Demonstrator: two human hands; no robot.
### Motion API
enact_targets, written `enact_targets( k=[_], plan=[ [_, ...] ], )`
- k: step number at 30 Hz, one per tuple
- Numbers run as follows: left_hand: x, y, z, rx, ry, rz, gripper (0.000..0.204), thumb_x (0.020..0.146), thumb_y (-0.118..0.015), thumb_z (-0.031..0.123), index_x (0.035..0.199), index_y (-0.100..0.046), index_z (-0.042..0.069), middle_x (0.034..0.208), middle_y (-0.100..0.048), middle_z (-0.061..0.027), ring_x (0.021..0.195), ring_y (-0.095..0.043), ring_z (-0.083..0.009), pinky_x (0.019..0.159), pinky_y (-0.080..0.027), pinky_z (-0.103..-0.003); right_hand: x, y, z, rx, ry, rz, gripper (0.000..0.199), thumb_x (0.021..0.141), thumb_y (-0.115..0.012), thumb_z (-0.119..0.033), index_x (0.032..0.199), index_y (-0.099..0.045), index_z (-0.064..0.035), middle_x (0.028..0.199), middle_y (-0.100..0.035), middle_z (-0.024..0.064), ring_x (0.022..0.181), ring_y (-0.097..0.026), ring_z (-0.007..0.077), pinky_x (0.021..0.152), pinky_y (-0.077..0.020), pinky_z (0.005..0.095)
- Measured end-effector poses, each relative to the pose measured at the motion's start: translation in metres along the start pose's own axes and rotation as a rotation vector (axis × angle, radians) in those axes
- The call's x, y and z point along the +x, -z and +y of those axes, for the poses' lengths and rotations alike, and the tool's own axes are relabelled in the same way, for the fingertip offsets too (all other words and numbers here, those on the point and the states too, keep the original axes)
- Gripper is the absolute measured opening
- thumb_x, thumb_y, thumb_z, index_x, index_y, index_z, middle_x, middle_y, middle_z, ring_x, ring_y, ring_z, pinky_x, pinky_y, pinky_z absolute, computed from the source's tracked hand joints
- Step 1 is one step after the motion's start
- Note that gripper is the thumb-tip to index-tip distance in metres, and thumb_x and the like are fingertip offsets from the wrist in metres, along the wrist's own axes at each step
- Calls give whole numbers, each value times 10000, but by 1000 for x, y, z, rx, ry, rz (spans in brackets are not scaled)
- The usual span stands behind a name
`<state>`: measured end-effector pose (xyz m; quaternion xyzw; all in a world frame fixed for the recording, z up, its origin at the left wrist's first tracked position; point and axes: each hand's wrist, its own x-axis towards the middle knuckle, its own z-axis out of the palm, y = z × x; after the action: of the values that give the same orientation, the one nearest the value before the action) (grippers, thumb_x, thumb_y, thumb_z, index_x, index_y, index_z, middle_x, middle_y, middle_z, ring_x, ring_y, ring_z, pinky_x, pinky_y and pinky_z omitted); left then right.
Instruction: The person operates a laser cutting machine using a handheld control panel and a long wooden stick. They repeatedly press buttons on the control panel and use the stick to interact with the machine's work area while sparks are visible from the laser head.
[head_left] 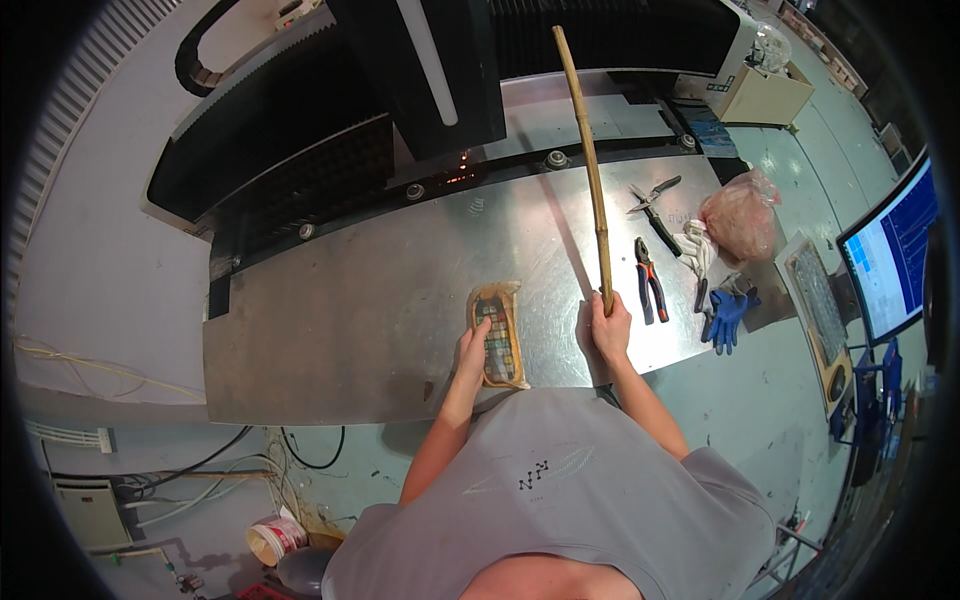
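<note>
Gripping the stick [594, 180] by its near end, here's the right hand [611, 330]; the left hand [472, 352] holds the remote [503, 342], pliers [643, 262] lying right of both!

Jointed bamboo pole [593, 170] and smooth, glossy metal tabletop [360, 310]

A loose grey T-shirt [640, 500] is worn; its rounded neckline [560, 555] curves at the near edge; a dark zigzag of linked dots [534, 475] and faint pale strokes [573, 461] mark it; both sleeves [735, 500] are short; left hand [474, 354] and right hand [611, 330] are bare.
</note>
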<state>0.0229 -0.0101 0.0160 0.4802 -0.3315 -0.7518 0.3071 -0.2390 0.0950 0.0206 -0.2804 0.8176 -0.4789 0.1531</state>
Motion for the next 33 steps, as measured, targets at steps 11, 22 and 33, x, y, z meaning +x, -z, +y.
enact_targets(
  k=[11,22,33],
  plan=[
    [0,0,0,-17,2,-6,375,1088,-625,337,1282,-688,21,1150,-726,-23,1010,-660,-108,905,-519,-285,-2,4,-9,-7,-29,-10,348,1040,-665,-343,1063,-689,4,700,-662,179,632,-659,311,652,-518,441],
    [0,-1,0,-32,-10,-5,357,1081,-637,335,1251,-698,28,1128,-732,-20,992,-665,-105,893,-523,-284,0,3,-7,1,-64,-31,368,1043,-661,-368,1043,-687,0,699,-662,173,628,-649,314,660,-516,447],
    [5,3,-6,-37,-9,-22,362,1081,-639,337,1258,-694,26,1127,-732,-18,996,-664,-107,894,-523,-285,0,3,-6,-9,-35,-22,370,1045,-658,-369,1059,-693,-1,708,-667,181,643,-657,319,666,-519,448]
  ],
)
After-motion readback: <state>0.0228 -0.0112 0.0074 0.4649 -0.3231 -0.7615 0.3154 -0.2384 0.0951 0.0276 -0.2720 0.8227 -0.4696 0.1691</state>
